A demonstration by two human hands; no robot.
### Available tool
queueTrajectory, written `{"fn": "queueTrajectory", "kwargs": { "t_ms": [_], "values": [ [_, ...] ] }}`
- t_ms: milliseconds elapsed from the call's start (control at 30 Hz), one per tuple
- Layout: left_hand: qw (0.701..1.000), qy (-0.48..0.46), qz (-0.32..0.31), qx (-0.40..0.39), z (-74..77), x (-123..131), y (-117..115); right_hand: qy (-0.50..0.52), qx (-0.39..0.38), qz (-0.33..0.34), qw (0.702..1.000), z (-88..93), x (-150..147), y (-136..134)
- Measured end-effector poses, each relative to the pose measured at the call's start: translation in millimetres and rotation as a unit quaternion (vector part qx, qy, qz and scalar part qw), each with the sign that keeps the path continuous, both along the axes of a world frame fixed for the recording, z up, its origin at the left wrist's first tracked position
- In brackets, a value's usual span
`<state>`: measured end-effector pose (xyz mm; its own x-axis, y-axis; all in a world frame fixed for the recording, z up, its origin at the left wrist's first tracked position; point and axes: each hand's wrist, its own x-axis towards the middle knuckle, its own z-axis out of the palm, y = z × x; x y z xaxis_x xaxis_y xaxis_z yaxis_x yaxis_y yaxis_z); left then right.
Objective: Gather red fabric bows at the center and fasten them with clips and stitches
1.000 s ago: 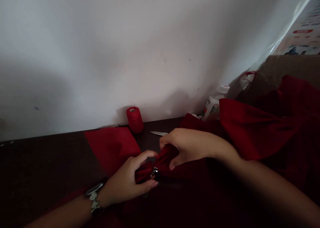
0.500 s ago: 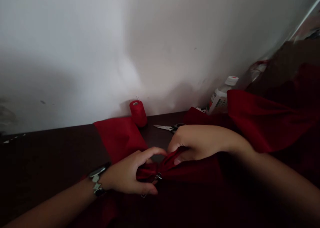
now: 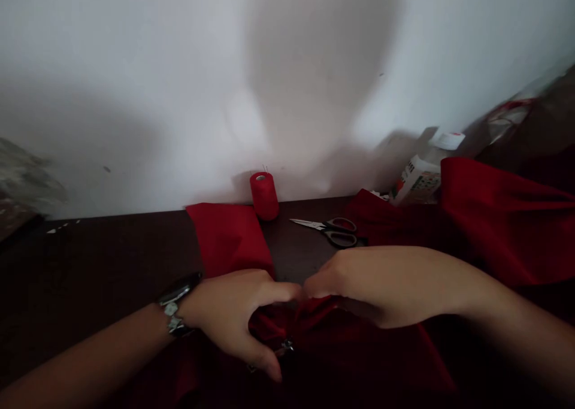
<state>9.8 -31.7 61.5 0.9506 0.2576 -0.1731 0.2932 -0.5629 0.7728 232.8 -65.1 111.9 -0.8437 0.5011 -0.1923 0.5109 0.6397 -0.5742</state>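
Observation:
Dark red fabric [image 3: 359, 355] lies bunched low in the middle, gathered between both hands. My left hand [image 3: 242, 316], with a watch and a bracelet at its wrist, is closed round a fold of it, thumb below and index finger above. My right hand [image 3: 377, 283] pinches the top of the gathered cloth, fingertips close to the left index finger; its thumb is mostly hidden. A small shiny metal piece [image 3: 288, 344] shows between the left thumb and the cloth; I cannot tell whether it is a ring. Any needle is too small to see.
A red thread spool [image 3: 266, 200] with needles standing in its top is by the wall. Scissors [image 3: 320, 226] lie beside it, slightly apart. A white-capped bottle [image 3: 417, 178] stands at the right, near more red fabric [image 3: 507, 223]. Dark tabletop [image 3: 121, 253] extends left.
The view has shifted, so the spool and bottle sit further right. My right hand has turned over the cloth, hiding its thumb, and the scissors' handles now show fully.

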Motion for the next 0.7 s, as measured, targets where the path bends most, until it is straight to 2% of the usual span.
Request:
{"fn": "queueTrajectory", "kwargs": {
  "t_ms": [100,200,267,433,567,700],
  "values": [
    [1.0,0.01,0.021,0.019,2.4,1.1,-1.3,0.025,-0.039,0.005,0.999,-7.0,-3.0,2.8],
    [0.999,0.02,0.05,0.001,3.9,1.7,-0.5,-0.021,-0.05,-0.037,0.998,-12.3,-5.4,5.4],
    [0.998,0.026,0.054,-0.022,3.6,1.0,0.4,-0.037,-0.031,-0.04,0.998,-13.6,-6.5,6.1],
    [0.993,0.015,0.035,-0.115,-1.5,-2.5,1.7,-0.022,-0.016,0.008,1.0,-12.9,-6.6,7.7],
    [0.984,-0.002,0.021,-0.175,-3.2,-3.0,3.1,-0.063,0.017,-0.009,0.998,-11.9,-6.1,5.5],
    [0.98,0.001,0.009,-0.201,-4.0,-2.7,5.4,-0.106,0.066,-0.016,0.992,-12.0,-6.0,-0.6]
  ]
}}
